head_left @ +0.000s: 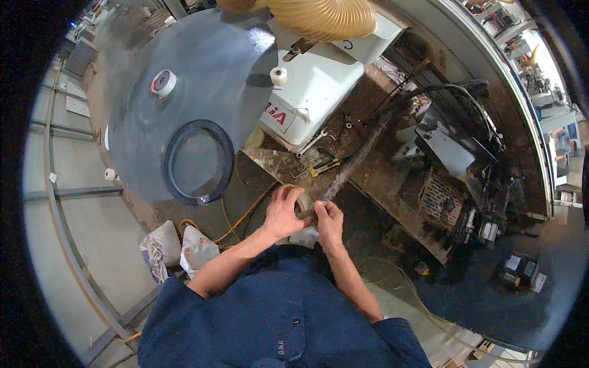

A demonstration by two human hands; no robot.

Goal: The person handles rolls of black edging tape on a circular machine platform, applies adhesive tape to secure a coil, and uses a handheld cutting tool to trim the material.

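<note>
A pale, tape-like roll (304, 202) sits just right of the left grip (283, 214), whose fingers and thumb curve partway round it. The right grip (330, 226) is pinched nearly closed beside the roll; what it pinches I cannot tell. Nearer the right one, a grimy grey hose (362, 152) slants lengthwise away, up and rightward.

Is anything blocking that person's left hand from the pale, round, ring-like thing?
Nothing visible is: the bare left hand curls around the pale, round, ring-like thing. The long, grey, rough-looking tube ends by the bare right hand, not between them.
</note>
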